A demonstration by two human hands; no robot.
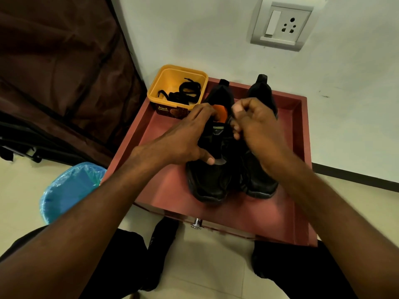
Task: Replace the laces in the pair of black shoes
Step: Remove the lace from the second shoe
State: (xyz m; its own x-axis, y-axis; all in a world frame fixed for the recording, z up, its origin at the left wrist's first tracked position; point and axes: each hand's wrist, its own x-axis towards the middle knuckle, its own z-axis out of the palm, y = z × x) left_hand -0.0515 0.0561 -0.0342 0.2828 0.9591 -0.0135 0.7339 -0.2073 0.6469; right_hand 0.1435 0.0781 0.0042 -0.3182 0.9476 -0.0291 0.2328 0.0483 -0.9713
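Together, the left hand (183, 139) grips the left black shoe (210, 180) around its collar while the right hand's (257, 128) curled fingers (236, 126) pinch at its lacing, what they hold too dark to tell.

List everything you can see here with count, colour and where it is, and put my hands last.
shoes: two, black, side by side in the tray
tray: one, reddish, on the floor by the wall
tub: one, yellow, tray's far left corner
laces: a bundle, black, inside the tub
bin: one, blue liner, left of tray
socket: one, white, on the wall
left hand: holding the left shoe
right hand: fingers curled, pinching over the same shoe
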